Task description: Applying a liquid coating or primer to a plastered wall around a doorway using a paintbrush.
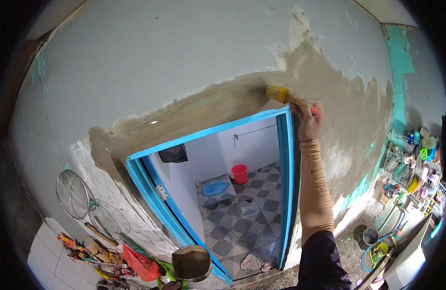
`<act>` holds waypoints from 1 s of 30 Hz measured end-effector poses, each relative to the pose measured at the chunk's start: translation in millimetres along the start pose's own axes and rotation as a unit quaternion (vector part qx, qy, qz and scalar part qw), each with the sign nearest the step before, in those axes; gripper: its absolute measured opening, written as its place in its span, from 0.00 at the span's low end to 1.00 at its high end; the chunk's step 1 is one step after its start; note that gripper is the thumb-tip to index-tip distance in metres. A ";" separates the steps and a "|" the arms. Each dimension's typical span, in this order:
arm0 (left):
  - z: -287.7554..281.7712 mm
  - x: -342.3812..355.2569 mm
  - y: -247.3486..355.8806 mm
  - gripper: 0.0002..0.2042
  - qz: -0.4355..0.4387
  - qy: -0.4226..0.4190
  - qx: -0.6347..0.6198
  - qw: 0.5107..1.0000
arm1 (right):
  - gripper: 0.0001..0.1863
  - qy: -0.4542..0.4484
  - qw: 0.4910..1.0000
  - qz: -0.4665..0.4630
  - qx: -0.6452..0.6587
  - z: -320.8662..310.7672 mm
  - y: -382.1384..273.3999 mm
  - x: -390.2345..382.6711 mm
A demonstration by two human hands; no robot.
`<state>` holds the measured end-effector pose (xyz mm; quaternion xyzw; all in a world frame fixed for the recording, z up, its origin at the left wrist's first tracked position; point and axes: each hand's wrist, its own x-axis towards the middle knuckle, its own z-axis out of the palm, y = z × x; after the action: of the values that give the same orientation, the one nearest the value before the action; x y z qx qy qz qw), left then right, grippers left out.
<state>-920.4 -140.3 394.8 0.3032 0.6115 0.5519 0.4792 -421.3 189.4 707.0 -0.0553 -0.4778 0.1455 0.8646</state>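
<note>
My right hand (310, 120) is raised at the upper right corner of the door frame, its fingers closed round the handle of a paintbrush (279, 93). The yellow-banded brush points left, and its dark, blurred bristles meet the wet brown-grey coat (223, 99) on the wall above the doorway. A tan sleeve covers the forearm below the hand. At the lower edge, a round-rimmed container (191, 263) holds a brownish mix. What supports it is hidden, and I cannot make out my left hand there.
The blue door frame (283, 193) opens onto a tiled room with a red bucket (239, 174) and a blue basin (215, 188). Wire strainers (73, 194) hang at the left, above cluttered goods and a red bag (141, 263). Loaded dish racks (411, 166) and a dark bucket (370, 236) stand right.
</note>
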 end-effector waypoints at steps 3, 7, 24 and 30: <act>2.7 6.3 -1.6 0.07 0.028 -0.014 0.003 1.000 | 0.05 -0.049 0.997 0.002 0.066 36.6 -5.4 -3.6; 14.2 3.6 7.7 0.07 -0.024 -0.027 0.012 0.999 | 0.04 -0.199 0.974 0.072 0.087 110.7 11.9 -31.6; 83.5 12.3 30.4 0.07 -0.080 -0.086 0.039 0.992 | 0.04 0.031 0.991 0.100 0.087 -8.1 3.7 26.7; 126.3 30.1 46.6 0.11 -0.047 -0.225 0.067 0.971 | 0.03 0.132 0.981 0.121 0.079 -86.0 -37.7 -35.3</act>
<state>-822.2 -55.1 440.9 0.4218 0.5371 0.4045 0.6083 -359.0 146.5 641.1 -0.0633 -0.3363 0.2774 0.8977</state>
